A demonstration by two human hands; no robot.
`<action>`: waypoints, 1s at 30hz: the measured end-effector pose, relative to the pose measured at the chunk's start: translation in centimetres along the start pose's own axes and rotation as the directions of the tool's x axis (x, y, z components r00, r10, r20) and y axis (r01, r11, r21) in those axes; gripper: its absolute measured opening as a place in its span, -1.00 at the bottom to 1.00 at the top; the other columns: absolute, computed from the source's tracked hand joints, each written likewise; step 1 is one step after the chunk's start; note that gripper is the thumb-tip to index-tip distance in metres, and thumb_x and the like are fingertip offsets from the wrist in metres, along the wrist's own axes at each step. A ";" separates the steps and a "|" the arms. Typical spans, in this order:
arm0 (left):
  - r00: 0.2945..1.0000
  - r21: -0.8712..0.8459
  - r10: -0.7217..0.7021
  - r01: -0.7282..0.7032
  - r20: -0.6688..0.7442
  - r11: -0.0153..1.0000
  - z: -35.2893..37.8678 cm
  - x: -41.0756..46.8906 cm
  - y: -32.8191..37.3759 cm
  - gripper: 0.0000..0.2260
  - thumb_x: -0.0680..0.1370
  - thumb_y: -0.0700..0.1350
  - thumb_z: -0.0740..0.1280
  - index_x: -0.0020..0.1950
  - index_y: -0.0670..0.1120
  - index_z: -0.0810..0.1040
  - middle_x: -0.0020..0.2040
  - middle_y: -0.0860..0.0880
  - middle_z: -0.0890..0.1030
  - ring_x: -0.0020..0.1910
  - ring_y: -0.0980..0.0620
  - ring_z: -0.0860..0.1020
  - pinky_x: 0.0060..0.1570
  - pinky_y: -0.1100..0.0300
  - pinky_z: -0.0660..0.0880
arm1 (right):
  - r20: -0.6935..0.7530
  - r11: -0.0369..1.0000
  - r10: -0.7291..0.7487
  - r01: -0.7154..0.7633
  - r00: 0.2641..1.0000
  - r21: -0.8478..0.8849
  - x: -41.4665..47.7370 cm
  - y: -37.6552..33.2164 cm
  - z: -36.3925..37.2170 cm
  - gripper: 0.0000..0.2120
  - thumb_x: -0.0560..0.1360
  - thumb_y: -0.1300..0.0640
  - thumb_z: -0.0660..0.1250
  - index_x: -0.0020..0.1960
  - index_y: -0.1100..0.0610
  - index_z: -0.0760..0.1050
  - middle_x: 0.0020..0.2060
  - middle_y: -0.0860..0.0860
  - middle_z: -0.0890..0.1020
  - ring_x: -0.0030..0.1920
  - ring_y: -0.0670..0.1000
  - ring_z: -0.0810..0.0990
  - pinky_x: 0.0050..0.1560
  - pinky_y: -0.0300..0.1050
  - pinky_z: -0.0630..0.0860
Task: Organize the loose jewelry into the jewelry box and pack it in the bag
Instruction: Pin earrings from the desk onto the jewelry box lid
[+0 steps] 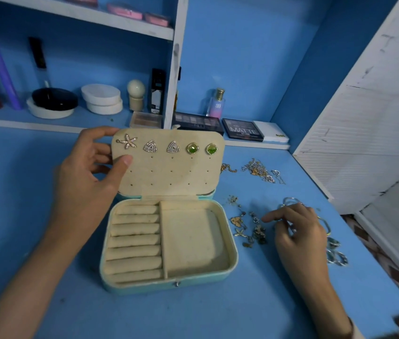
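Observation:
A teal jewelry box (169,286) with cream lining stands open in the middle of the blue table. Its raised lid (169,174) carries a starfish earring (127,141), two triangular studs (150,146) and two green studs (193,148). My left hand (90,167) grips the lid's left edge, thumb on the lining. The ring rolls and the square compartment (188,241) hold nothing. Right of the box lie loose earrings (247,226). My right hand (296,231) hovers over them with the index finger stretched toward them. Tangled chains (259,171) lie further back, rings and bangles (335,253) beside the hand.
Makeup palettes (198,122) and a perfume bottle (216,104) stand along the back ledge. The shelf at the back left holds jars, bottles and a brush. A white slatted door (365,133) closes off the right side. No bag is in view.

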State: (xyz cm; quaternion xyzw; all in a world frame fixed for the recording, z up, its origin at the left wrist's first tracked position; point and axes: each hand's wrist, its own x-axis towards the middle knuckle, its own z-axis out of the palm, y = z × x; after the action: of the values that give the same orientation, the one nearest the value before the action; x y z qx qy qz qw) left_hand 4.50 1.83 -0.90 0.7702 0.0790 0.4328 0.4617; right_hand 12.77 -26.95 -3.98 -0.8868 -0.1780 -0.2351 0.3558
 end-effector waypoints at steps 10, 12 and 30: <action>1.000 0.020 0.006 -0.006 0.012 1.000 0.1 0.0 0.0 -0.56 0.48 -0.24 0.42 0.04 0.30 0.40 -0.18 0.38 0.57 -0.20 0.32 0.55 -0.12 0.47 0.47 | 0.037 0.992 -0.120 0.121 0.992 -0.030 -0.8 0.1 -0.6 -0.76 0.37 0.11 0.15 -0.22 0.05 0.62 -0.27 -0.13 0.55 -0.15 -0.01 0.40 -0.04 -0.46 0.26; 1.000 0.024 0.010 -0.011 0.011 1.000 0.1 0.0 0.0 -0.56 0.48 -0.24 0.42 0.04 0.31 0.40 -0.18 0.38 0.57 -0.21 0.33 0.54 -0.13 0.48 0.46 | 0.058 0.990 -0.127 0.130 0.990 -0.046 -0.8 0.2 -0.4 -0.79 0.35 0.23 0.21 -0.23 0.06 0.62 -0.29 -0.11 0.54 -0.15 -0.03 0.38 -0.04 -0.44 0.26; 1.000 0.020 0.018 -0.019 0.023 1.000 0.0 0.1 -0.4 -0.55 0.49 -0.23 0.41 0.05 0.35 0.41 -0.16 0.35 0.58 -0.15 0.27 0.55 -0.07 0.43 0.48 | 0.029 0.988 -0.153 0.152 0.988 0.036 -1.9 -0.1 -1.5 -0.71 0.36 0.16 0.10 -0.24 0.04 0.61 -0.29 -0.07 0.55 -0.16 0.01 0.45 -0.06 -0.38 0.31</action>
State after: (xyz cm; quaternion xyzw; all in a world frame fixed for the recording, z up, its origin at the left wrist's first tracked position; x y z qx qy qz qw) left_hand 4.62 2.12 -1.13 0.7804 0.0708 0.4274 0.4509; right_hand 10.74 -28.22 -4.02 -0.8680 -0.2549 -0.2447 0.3490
